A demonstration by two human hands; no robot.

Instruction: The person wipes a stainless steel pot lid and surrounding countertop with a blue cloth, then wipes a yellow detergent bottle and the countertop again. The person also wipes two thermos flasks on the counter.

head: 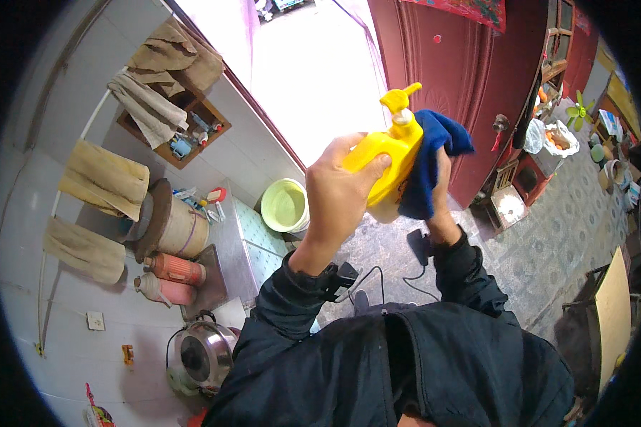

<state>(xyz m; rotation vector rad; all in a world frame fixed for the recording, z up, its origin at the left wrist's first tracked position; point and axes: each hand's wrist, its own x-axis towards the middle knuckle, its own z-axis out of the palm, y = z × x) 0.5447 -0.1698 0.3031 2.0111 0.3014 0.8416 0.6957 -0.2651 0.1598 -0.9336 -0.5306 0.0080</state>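
Note:
My left hand [342, 187] grips a yellow plastic bottle [387, 155] with a yellow trigger-like top, its thumb across the near face. The bottle is held up in front of the bright doorway, tilted a little. In my right hand [442, 187] is a dark blue cloth [435, 160], pressed along the right side of the bottle; the cloth hides part of that hand. Both wrists carry black straps or devices with cables hanging below.
To the left, a pale green bucket [284, 205] stands beside a tiled counter [259, 229]. Two thermos flasks [176, 268] and a steel pot [205, 349] are farther left. Towels hang from a wall rail [53, 208]. At right are a red door [459, 69] and a wooden chair [507, 205].

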